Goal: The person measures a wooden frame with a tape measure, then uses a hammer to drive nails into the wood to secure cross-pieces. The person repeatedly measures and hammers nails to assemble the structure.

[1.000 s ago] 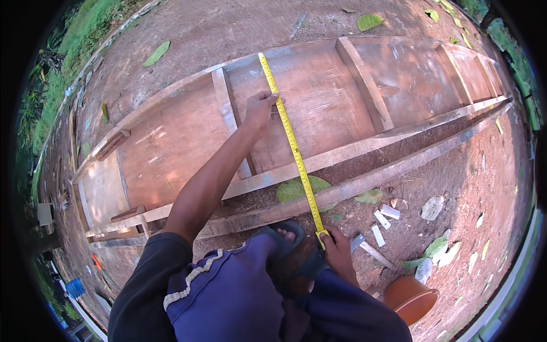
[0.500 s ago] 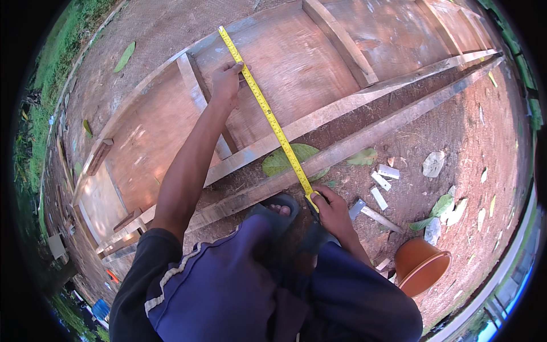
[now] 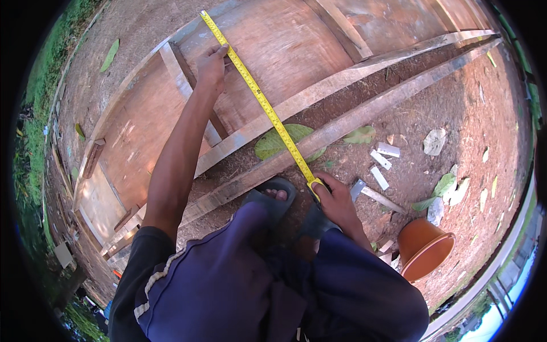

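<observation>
Yellow tape measure [image 3: 258,93] — markings too small to read.

We list: tape measure [image 3: 258,92], yellow with dark markings; plywood panel [image 3: 290,51], reddish brown; 3 small strips [image 3: 380,178], white; bucket [image 3: 415,238], orange; garment [image 3: 219,279], dark blue with cream trim [image 3: 154,279]; sleeve [image 3: 137,271], black; big leaf [image 3: 270,145], green.

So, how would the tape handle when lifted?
The tape is probably light, being a thin strip. Lifted by one end, it may bend, being long and narrow; between left hand and right hand it runs nearly straight, suggesting some stiffness.
</observation>
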Available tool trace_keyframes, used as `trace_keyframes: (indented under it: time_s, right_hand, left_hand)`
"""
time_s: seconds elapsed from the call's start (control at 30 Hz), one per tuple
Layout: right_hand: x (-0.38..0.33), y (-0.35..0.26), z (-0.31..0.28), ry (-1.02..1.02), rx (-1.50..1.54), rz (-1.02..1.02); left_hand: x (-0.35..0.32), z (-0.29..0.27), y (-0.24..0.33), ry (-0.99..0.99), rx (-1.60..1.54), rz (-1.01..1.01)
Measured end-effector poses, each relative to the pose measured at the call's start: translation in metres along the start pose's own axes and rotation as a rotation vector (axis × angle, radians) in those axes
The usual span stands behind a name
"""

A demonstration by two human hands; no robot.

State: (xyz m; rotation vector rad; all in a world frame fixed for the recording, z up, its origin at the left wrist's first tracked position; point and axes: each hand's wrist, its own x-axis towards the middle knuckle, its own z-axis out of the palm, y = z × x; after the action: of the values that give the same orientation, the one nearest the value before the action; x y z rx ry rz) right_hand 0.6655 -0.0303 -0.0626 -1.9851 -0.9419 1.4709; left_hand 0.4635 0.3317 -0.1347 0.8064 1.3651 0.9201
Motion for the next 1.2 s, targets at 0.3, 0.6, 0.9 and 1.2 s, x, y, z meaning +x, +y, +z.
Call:
trace_keyframes:
  time_s: [0.3, 0.6, 0.9, 1.2]
  right_hand:
    - [0.004, 0.005, 0.002, 0.043, -0.023, -0.036]
    - [0.001, 0.002, 0.001, 0.055, -0.004, -0.019]
    - [0.004, 0.010, 0.006, 0.070, -0.015, -0.071]
    - [0.002, 0.005, 0.003, 0.043, -0.021, -0.061]
  left_hand:
    - [-0.003, -0.001, -0.001, -0.014, 0.018, 0.021]
    - [-0.009, 0.005, -0.003, -0.028, 0.046, 0.031]
    - [-0.009, -0.001, -0.007, -0.052, 0.038, 0.027]
    - [-0.007, -0.003, -0.010, -0.062, 0.035, 0.033]
